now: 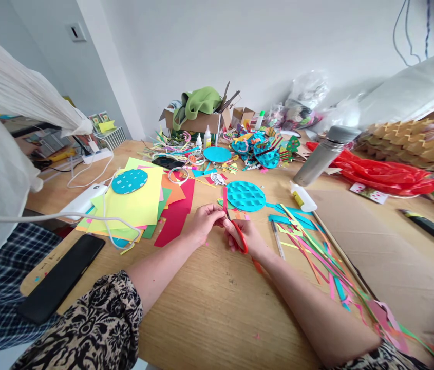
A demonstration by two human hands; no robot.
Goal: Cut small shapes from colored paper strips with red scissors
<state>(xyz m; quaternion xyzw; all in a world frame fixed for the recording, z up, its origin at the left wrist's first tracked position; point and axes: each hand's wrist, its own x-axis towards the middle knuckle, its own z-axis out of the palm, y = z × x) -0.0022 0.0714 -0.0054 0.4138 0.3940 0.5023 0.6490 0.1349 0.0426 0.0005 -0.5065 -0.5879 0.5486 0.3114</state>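
Observation:
Over the middle of the table, my left hand (204, 224) pinches a narrow red paper strip (225, 197) that stands up from the fingers. Beside it, my right hand (248, 237) is closed around scissors (244, 241) with orange-red handles. The scissor blades point up and left toward the strip; whether they touch it is hard to see. Just beyond both hands lies a blue oval (246, 196) with a raised, woven-looking surface. Left of my left hand is a sheet of dark red paper (170, 226). Tiny paper scraps lie around the hands.
Coloured paper sheets (124, 211) carry a dotted blue oval (129, 181) at left, near a black phone (62, 277). Right stand a metal bottle (319, 159), a fallen glue bottle (302, 197), loose paper strips (317, 246) and flat cardboard (386, 257). A craft pile (265, 149) lies behind.

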